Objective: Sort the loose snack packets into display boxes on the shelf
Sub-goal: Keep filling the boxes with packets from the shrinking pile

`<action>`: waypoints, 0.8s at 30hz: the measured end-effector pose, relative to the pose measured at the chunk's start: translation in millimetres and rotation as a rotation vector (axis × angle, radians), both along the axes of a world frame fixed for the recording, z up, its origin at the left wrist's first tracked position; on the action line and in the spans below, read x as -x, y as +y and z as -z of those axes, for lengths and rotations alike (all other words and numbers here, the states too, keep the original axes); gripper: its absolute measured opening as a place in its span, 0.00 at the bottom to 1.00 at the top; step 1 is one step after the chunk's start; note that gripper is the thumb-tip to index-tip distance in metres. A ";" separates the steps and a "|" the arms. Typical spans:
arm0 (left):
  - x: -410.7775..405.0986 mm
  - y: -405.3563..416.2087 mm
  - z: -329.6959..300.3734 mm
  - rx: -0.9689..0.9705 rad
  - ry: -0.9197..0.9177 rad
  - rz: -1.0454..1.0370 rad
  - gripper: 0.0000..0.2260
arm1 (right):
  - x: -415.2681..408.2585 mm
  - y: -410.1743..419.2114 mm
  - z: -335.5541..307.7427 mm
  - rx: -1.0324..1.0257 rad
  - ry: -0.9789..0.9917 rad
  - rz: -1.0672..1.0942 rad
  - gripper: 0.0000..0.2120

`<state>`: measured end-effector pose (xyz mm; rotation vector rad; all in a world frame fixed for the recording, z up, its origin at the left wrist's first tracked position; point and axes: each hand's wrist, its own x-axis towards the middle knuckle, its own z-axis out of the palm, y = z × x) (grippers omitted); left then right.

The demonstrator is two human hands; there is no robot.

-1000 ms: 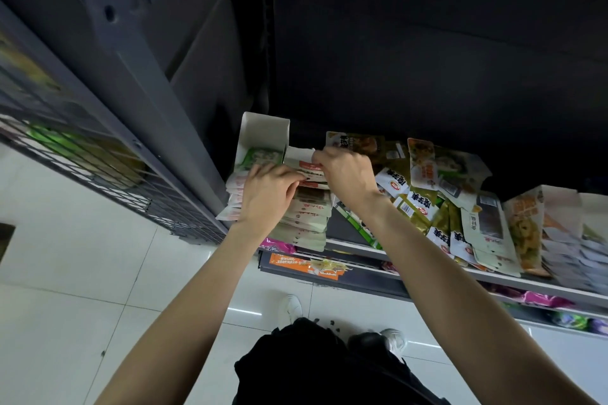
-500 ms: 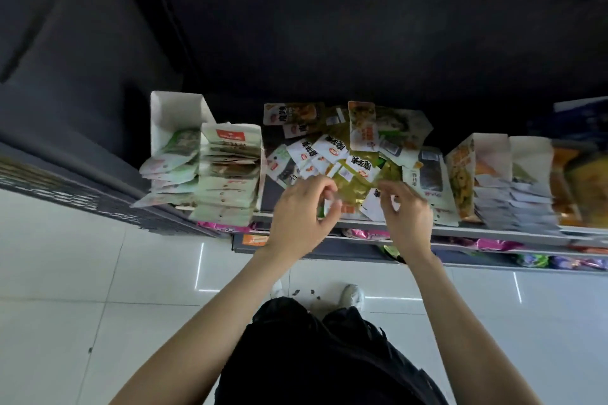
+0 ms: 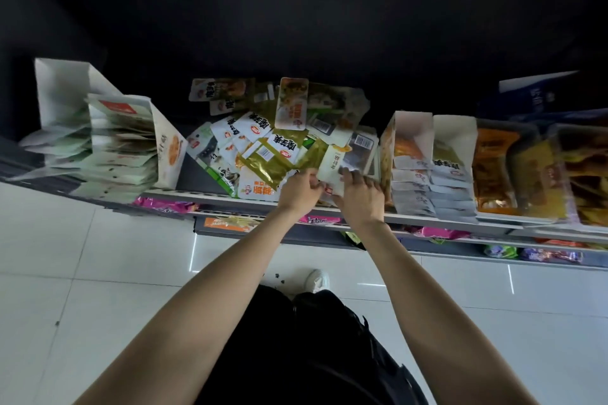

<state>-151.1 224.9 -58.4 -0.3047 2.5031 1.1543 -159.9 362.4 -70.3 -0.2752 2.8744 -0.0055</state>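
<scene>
Dim scene, lit from the floor side: the white floor tiles (image 3: 82,256) at 8 o'clock gleam with thin streaks of glare, while the upper half toward 12 o'clock is near black. Wide-angle distortion bows the shelf edge (image 3: 460,219) (strongest at 3 and 9 o'clock). Packet print appears soft, slightly blurred.

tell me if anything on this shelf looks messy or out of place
Yes. A loose pile of packets lies jumbled at all angles between the display boxes, unlike the neat rows at either side. Both hands, left and right, hold one white packet at its front edge.
</scene>
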 end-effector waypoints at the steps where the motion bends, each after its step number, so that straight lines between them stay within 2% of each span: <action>1: 2.6 2.4 1.6 0.001 -0.018 -0.038 0.20 | -1.4 -0.1 -2.2 -0.089 0.062 -0.057 0.26; 3: 7.0 5.3 5.1 -0.008 -0.036 -0.127 0.20 | -4.0 0.2 -7.6 -0.163 0.120 -0.140 0.20; 6: 11.6 7.0 3.4 -0.033 -0.046 -0.255 0.17 | -7.2 3.6 -11.4 -0.110 0.123 -0.200 0.16; 9: 11.3 9.5 -13.2 -0.203 -0.074 -0.329 0.17 | -8.6 11.7 -22.1 0.133 0.304 -0.161 0.13; 12: 0.7 4.3 -44.2 -0.476 -0.053 -0.410 0.10 | -11.7 22.6 -41.6 0.465 0.433 -0.061 0.07; 14: -10.2 -6.3 -67.8 -0.480 0.045 -0.390 0.09 | -10.8 26.8 -70.1 0.630 0.453 0.046 0.02; 15: -14.9 -12.9 -77.3 -0.434 0.105 -0.359 0.10 | -8.7 28.7 -81.7 0.710 0.421 0.102 0.04; 17: -21.5 -24.1 -98.9 -0.396 0.182 -0.290 0.12 | -3.3 29.6 -97.8 0.979 0.206 0.259 0.08; 20: -26.3 -34.6 -118.4 -0.445 0.122 -0.229 0.17 | 3.7 23.3 -115.5 1.384 -0.172 0.513 0.04; 24: -34.9 -51.9 -120.7 -0.465 0.100 -0.242 0.17 | 8.3 8.1 -126.3 1.492 -0.288 0.523 0.04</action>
